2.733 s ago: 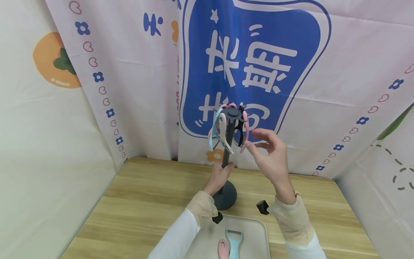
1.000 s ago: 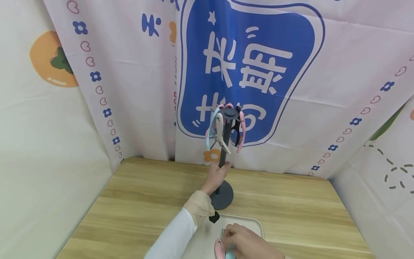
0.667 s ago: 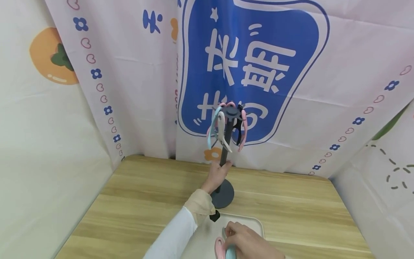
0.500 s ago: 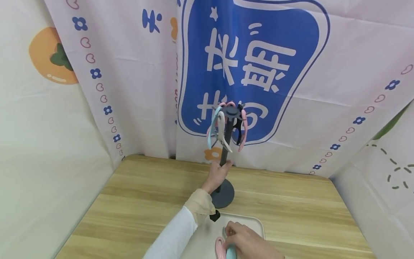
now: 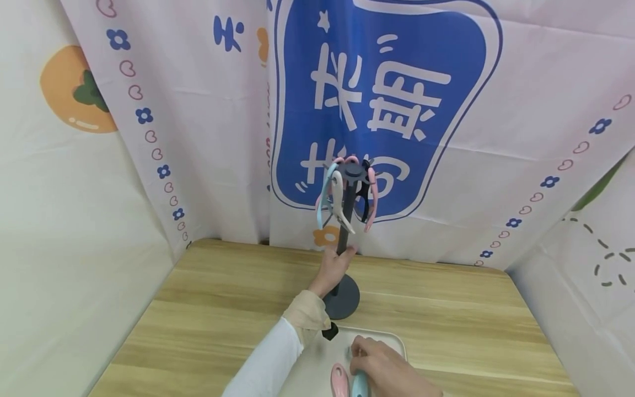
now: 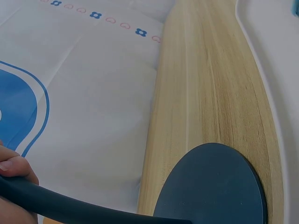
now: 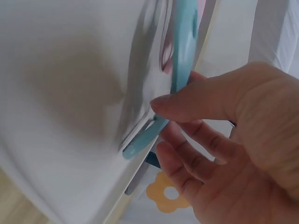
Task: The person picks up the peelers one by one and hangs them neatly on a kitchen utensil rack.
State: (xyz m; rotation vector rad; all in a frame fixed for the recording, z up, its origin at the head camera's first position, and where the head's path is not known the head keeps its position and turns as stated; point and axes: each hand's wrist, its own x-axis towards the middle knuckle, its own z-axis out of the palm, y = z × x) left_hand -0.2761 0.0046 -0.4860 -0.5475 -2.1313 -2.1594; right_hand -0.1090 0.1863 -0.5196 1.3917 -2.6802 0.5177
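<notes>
My left hand (image 5: 331, 271) grips the pole of a dark grey rotating utensil stand (image 5: 344, 300), low down above its round base. From the stand's top hang several peelers, among them a white one (image 5: 337, 193), a light blue one (image 5: 324, 201), a black one and a pink one (image 5: 372, 207). At the tray, my right hand (image 5: 381, 365) pinches a light blue Y-shaped peeler (image 7: 184, 51) near its head, between thumb and fingers. The peeler's blade end sits close over the tray surface in the right wrist view. Left of it lies a pink-handled peeler (image 5: 339, 379).
A cream tray (image 5: 392, 337) stands in front of the stand's base, on a wood-grain table (image 5: 461, 320). Printed cloth (image 5: 228, 165) hangs right behind the table's back edge and along both sides. A small black block (image 5: 329, 331) shows by the left wrist.
My right hand has come down from the pink peeler on the stand to the tray and taken hold of the light blue peeler, which has shifted slightly right. The left hand stays on the pole.
</notes>
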